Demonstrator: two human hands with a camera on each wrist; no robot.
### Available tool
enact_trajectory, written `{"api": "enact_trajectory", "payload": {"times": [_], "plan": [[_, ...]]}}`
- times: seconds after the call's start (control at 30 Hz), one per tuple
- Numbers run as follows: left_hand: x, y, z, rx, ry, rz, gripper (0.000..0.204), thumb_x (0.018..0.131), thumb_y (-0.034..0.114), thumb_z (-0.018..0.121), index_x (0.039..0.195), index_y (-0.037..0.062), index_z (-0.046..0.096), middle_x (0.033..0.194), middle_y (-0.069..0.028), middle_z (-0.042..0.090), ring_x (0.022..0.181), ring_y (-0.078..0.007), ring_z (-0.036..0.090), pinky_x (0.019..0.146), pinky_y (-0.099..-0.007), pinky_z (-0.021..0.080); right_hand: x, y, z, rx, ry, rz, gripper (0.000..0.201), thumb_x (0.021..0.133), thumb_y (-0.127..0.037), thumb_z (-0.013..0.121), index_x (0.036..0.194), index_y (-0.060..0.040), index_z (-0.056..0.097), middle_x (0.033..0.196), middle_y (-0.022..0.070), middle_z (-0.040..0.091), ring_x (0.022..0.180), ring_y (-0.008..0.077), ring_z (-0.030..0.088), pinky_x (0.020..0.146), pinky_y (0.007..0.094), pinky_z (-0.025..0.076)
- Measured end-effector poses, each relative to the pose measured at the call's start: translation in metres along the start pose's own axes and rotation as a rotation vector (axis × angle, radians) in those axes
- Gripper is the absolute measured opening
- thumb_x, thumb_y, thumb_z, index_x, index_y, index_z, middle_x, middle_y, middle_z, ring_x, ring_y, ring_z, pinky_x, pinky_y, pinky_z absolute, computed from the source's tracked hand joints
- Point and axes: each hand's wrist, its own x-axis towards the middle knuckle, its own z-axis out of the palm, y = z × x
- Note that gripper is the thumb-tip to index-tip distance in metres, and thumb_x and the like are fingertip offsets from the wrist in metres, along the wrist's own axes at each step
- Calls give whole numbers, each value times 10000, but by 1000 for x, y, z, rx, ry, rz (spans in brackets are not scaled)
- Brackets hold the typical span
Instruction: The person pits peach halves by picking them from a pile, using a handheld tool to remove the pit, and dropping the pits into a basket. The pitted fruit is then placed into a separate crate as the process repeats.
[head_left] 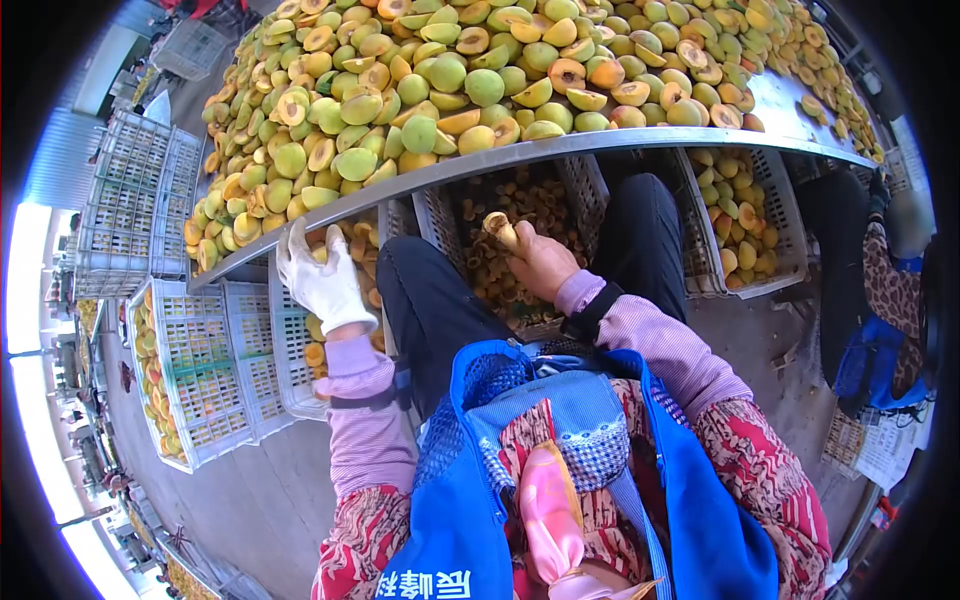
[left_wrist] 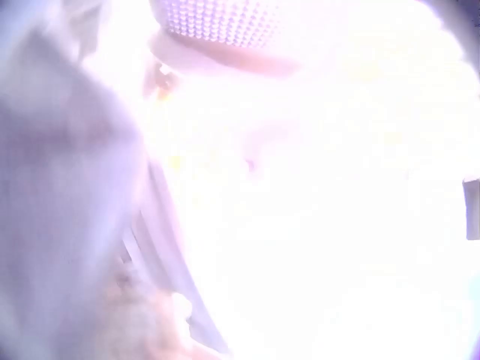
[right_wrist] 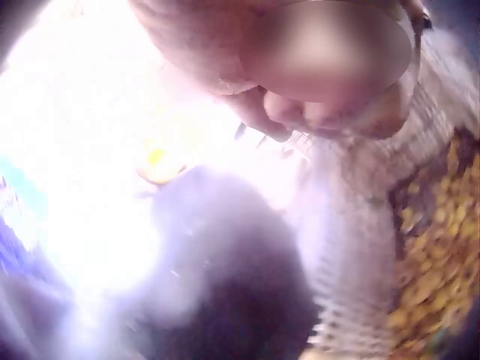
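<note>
Under the fruit table (head_left: 560, 150), right hand (head_left: 540, 262) grip around a pit tool (head_left: 499, 231).

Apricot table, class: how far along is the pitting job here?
Done: many yellow-green apricot halves lie cut on the metal table; brown pits fill the white plastic crate below. In hand: the bare right hand pinches a tan piece. Left: whole green apricots.

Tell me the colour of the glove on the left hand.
White. The glove on the left hand shows best in the head view, beside the plastic crates.
</note>
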Motion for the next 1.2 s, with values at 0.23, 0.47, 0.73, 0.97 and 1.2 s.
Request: {"api": "enact_trajectory", "payload": {"times": [0.23,0.47,0.73,0.97,1.2], "plan": [[-22,78,41,-700,-862,61,278,770,88,664,1038,54,603,875,-62,616,760,-138,581,696,-264,474,6,-15,-6,-9,61,-110,208,816,-202,512,911,-84,370,709,172,601,677,380,587,584,497,450],[-29,97,67,-526,-746,565,125,725,77,632,849,71,618,843,-100,616,804,-306,587,707,-363,480,10,27,4,468,95,198,372,777,-166,565,1046,21,389,694,206,569,520,319,577,466,407,461],[72,121,132,231,-693,773,220,688,167,643,900,111,624,918,-83,587,898,-259,562,756,-364,467,21,17,-14,927,-138,466,395,818,-185,537,1140,-33,367,560,52,478,380,138,456,337,285,377],[98,114,161,293,-817,883,261,682,199,654,927,112,630,917,-63,600,926,-247,558,812,-365,441,21,9,-21,926,-131,428,296,841,-189,538,1054,-45,393,582,43,465,369,121,433,326,269,365],[59,117,66,-366,-560,967,357,615,4,608,941,151,615,946,-60,586,953,-277,539,827,-394,436,30,-6,-57,1496,-88,411,267,896,-346,478,981,-96,443,602,31,499,358,87,401,307,226,328]]}}
